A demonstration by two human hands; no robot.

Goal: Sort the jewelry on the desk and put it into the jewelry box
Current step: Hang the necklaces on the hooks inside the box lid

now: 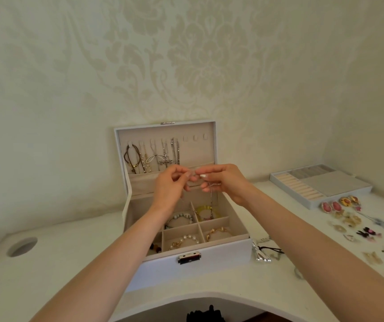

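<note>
At the far left the white surface [47, 275] has a round cable hole [22, 246]. Next comes the open white jewelry box [186, 270], its raised lid [200, 152] hung with necklaces [156, 156] on the left hooks, while three hooks [195, 137] at the right stand free. Above the box the left hand [170, 187] and right hand [224, 182] meet, the fingers of both curled and pinching a thin silver chain necklace [210, 194] whose slack dangles toward the compartment holding a yellow bracelet [206, 210]. Further right lie a ring tray [321, 184] and loose earrings [348, 219]. The likely risk is that the fine chain slips from the pinch and tangles with that bracelet, or snags the hung necklaces on its way to a hook
</note>
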